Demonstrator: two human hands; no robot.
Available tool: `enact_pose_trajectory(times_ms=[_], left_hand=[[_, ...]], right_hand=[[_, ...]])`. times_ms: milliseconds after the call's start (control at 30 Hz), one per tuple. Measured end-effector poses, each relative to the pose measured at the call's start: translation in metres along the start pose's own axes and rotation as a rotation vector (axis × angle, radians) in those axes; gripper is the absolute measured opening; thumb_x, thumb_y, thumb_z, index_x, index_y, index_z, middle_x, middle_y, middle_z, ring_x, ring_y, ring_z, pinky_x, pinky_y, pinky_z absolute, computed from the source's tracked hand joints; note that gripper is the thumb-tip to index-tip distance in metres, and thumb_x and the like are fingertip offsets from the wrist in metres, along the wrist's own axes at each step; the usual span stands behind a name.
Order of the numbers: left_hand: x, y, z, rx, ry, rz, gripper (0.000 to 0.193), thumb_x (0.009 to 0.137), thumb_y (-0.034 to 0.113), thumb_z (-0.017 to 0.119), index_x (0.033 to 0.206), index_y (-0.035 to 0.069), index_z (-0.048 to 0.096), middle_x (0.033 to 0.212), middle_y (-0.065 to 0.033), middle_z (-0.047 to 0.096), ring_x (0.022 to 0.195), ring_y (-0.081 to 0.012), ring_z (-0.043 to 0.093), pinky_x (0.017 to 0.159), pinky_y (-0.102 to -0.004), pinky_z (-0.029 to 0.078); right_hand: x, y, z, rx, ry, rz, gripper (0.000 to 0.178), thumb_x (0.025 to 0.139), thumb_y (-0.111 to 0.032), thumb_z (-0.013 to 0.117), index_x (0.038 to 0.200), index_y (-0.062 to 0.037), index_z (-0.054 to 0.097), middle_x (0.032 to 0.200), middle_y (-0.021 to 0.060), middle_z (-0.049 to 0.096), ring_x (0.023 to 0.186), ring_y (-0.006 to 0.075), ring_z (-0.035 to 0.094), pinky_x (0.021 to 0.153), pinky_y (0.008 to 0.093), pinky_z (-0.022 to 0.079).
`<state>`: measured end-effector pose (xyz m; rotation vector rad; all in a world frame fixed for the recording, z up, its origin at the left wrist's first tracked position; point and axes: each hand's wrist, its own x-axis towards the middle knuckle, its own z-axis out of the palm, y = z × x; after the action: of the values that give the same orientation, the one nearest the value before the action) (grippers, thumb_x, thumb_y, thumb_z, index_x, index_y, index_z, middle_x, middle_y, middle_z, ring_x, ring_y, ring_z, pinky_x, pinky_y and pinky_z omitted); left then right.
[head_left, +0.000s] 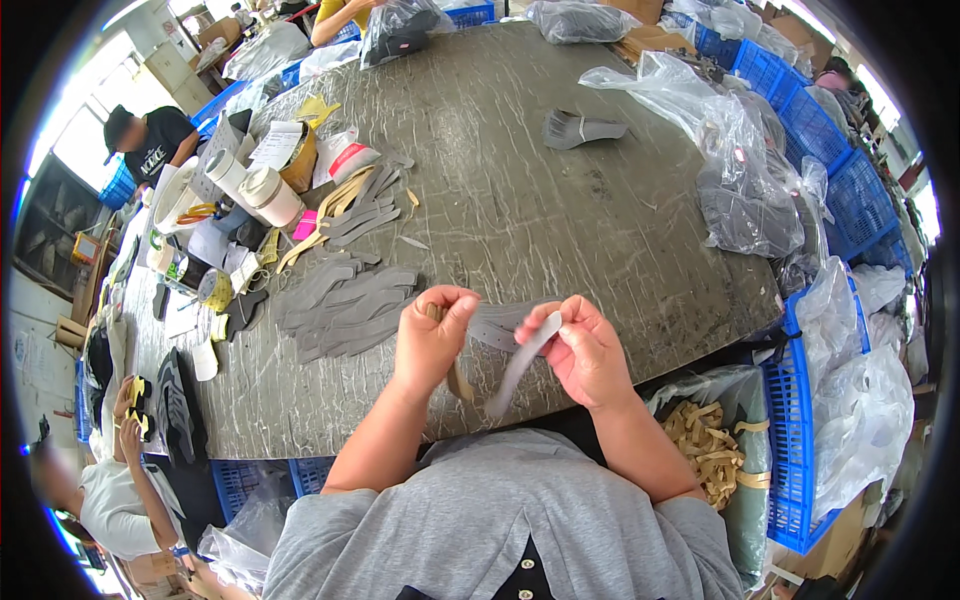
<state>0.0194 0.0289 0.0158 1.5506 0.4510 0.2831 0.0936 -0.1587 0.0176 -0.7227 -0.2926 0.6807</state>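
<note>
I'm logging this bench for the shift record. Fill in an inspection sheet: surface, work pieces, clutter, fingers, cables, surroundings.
Surface: dark table, streaked with pale marks.
Work pieces: grey pile left of the hands; banded grey bundle farther back.
Clutter: white lidded cup, yellow tape roll and papers crowd the left side.
Left fingers: closed on a tan strip, which hangs below.
Right fingers: pinching a pale strip, blurred at its lower end.
Cables: nothing seen.
Surroundings: blue crate and bag of tan strips at right; co-worker in black at left.
</note>
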Motion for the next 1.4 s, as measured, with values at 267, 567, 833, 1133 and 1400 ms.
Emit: enact_pose_trajectory(times_ms=[267, 567, 833, 1133, 1400], left_hand=[[0.005, 0.035, 0.014, 0.672, -0.325, 1.132, 0.031, 0.062, 0.0, 0.075, 0.089, 0.013, 0.068, 0.098, -0.001, 0.061, 0.07, -0.0205, 0.061, 0.054, -0.0299, 0.051], [-0.002, 0.001, -0.006, 0.687, -0.119, 1.29, 0.035, 0.058, -0.002, 0.076, 0.09, 0.007, 0.064, 0.095, -0.0063, 0.061, 0.063, -0.0176, 0.06, 0.047, -0.0291, 0.047], [-0.01, -0.015, -0.037, 0.819, -0.08, 1.23, 0.033, 0.062, -0.006, 0.075, 0.09, 0.007, 0.062, 0.093, -0.0056, 0.061, 0.062, -0.017, 0.061, 0.049, -0.029, 0.049], [-0.013, -0.031, -0.036, 0.752, -0.141, 0.814, 0.023, 0.067, -0.006, 0.072, 0.085, 0.006, 0.064, 0.085, -0.0075, 0.064, 0.068, -0.0259, 0.065, 0.056, -0.034, 0.052], [-0.017, -0.011, -0.045, 0.94, -0.363, 0.892, 0.018, 0.065, -0.001, 0.068, 0.08, 0.008, 0.063, 0.092, -0.0034, 0.065, 0.079, -0.022, 0.064, 0.058, -0.032, 0.053]], right_hand=[[-0.005, 0.006, -0.014, -0.152, -0.133, 0.1, 0.01, 0.096, 0.002, 0.043, 0.096, -0.0064, 0.049, 0.098, 0.006, 0.057, 0.071, 0.0121, 0.047, 0.068, 0.0275, 0.043], [-0.003, -0.004, -0.022, 0.257, -0.085, -0.149, 0.014, 0.1, -0.014, 0.039, 0.099, -0.0091, 0.052, 0.092, 0.0144, 0.068, 0.097, 0.0325, 0.065, 0.105, 0.0544, 0.042], [-0.007, -0.038, -0.071, 0.061, 0.136, -0.243, 0.007, 0.097, -0.013, 0.041, 0.095, -0.0123, 0.048, 0.071, 0.0003, 0.043, 0.062, 0.014, 0.043, 0.067, 0.0375, 0.048], [-0.028, -0.047, -0.123, -1.061, 0.446, -0.346, 0.019, 0.09, -0.006, 0.064, 0.105, -0.0056, 0.051, 0.069, -0.0003, 0.048, 0.062, 0.0069, 0.041, 0.056, 0.0249, 0.037], [-0.038, 0.001, -0.08, -1.675, -0.022, -0.245, 0.01, 0.081, -0.009, 0.07, 0.089, -0.0072, 0.066, 0.084, 0.0055, 0.062, 0.074, 0.0251, 0.064, 0.063, 0.036, 0.05]])
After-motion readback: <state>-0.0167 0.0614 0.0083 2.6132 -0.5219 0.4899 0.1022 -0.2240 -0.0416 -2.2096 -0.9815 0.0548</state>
